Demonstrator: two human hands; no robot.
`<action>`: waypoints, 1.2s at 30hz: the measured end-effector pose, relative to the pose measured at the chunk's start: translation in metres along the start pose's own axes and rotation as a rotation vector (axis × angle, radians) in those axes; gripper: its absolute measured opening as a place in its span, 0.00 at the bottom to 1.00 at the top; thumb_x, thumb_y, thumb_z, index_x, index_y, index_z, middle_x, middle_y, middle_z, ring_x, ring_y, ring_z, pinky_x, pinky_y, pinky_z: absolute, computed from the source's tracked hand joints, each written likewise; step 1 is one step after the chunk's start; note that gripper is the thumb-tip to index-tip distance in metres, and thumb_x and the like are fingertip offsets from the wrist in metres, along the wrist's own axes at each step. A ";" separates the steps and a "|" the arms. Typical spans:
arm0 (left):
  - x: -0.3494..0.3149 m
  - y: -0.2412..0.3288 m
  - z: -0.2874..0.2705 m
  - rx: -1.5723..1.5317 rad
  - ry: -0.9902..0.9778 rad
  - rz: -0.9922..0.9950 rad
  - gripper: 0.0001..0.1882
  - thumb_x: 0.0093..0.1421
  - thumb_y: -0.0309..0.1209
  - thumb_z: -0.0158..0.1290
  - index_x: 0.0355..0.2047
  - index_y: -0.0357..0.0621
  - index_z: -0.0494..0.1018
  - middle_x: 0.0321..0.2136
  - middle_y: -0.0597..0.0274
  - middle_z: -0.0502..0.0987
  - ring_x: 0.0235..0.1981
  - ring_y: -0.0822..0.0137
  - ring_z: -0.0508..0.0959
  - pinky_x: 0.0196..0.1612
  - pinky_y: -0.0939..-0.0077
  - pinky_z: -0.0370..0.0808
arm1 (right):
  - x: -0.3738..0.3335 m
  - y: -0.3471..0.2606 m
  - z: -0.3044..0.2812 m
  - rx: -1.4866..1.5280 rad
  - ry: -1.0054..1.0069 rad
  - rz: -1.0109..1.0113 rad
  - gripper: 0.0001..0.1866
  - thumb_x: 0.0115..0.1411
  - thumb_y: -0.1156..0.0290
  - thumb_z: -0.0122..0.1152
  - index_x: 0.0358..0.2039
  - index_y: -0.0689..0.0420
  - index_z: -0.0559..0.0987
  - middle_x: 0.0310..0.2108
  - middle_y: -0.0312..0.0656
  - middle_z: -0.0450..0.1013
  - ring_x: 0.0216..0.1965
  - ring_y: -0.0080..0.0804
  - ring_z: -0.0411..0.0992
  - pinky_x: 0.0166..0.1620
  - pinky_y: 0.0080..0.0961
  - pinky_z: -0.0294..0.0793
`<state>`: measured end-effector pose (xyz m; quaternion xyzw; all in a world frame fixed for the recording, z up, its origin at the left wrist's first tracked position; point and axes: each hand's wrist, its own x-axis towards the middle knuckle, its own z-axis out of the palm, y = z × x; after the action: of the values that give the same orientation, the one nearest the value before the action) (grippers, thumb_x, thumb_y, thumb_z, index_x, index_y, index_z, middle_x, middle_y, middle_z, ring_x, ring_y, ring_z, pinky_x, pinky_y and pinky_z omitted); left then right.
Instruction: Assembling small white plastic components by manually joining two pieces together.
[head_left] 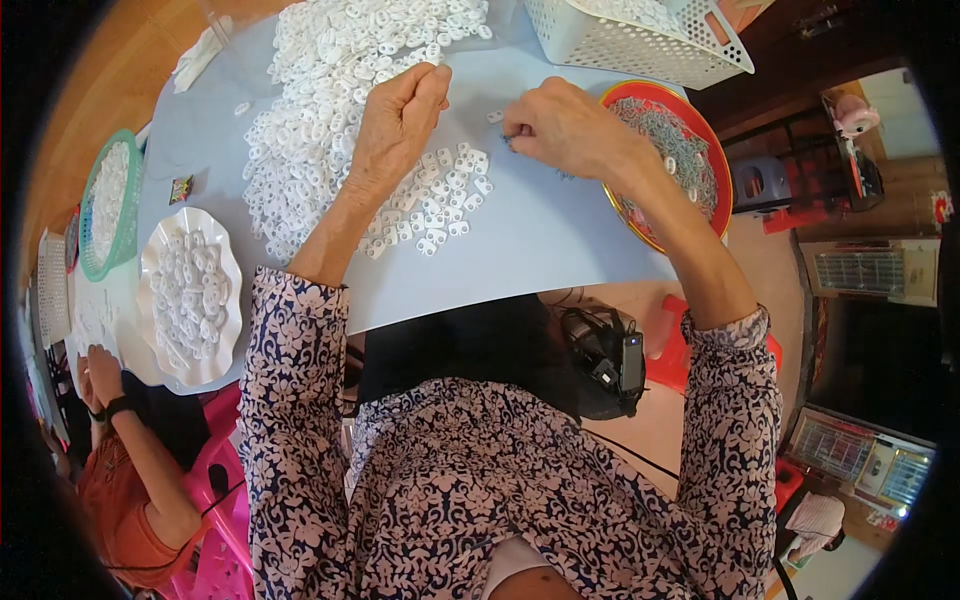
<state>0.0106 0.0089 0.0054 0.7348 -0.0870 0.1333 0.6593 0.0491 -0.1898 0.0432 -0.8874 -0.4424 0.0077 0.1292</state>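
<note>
My left hand (398, 125) is closed in a fist over the right side of a big heap of small white plastic pieces (310, 150). Whatever it holds is hidden by the fingers. To its right, my right hand (562, 125) has its fingers bent together in a pinch just above the table. A few tiny grey bits show under those fingertips, but what they grip is too small to make out. One white piece lies just left of that hand. Flat white pieces with holes (440, 200) lie spread below my left hand.
Under my right forearm stands a red bowl (727, 165) of small grey metal parts. A white perforated basket (640, 55) is behind it. At left are a wavy-edged white dish (150, 300) and a green basket (128, 235). Another person's hands (98, 375) are at lower left.
</note>
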 end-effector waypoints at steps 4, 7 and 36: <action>0.001 -0.005 -0.003 -0.006 -0.009 0.008 0.19 0.64 0.38 0.46 0.20 0.39 0.65 0.14 0.72 0.63 0.18 0.81 0.60 0.21 0.83 0.59 | 0.001 -0.009 0.007 -0.122 0.062 0.077 0.04 0.47 0.77 0.57 0.25 0.64 0.77 0.22 0.52 0.73 0.28 0.51 0.72 0.32 0.39 0.71; -0.001 -0.001 -0.002 -0.002 -0.008 0.015 0.18 0.64 0.38 0.46 0.20 0.39 0.65 0.14 0.73 0.62 0.18 0.81 0.60 0.21 0.84 0.59 | 0.003 -0.002 0.016 -0.153 0.123 0.007 0.04 0.45 0.77 0.57 0.22 0.64 0.75 0.20 0.52 0.72 0.28 0.52 0.72 0.31 0.40 0.70; 0.017 -0.024 0.027 0.960 -0.340 0.450 0.05 0.47 0.24 0.52 0.25 0.35 0.71 0.27 0.44 0.73 0.35 0.47 0.71 0.40 0.60 0.69 | -0.021 -0.033 0.034 0.124 0.271 0.239 0.08 0.45 0.77 0.57 0.27 0.65 0.77 0.25 0.53 0.75 0.28 0.46 0.75 0.35 0.35 0.74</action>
<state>0.0366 -0.0142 -0.0140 0.9272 -0.2763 0.1750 0.1827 0.0065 -0.1794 0.0156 -0.9168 -0.3111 -0.0693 0.2405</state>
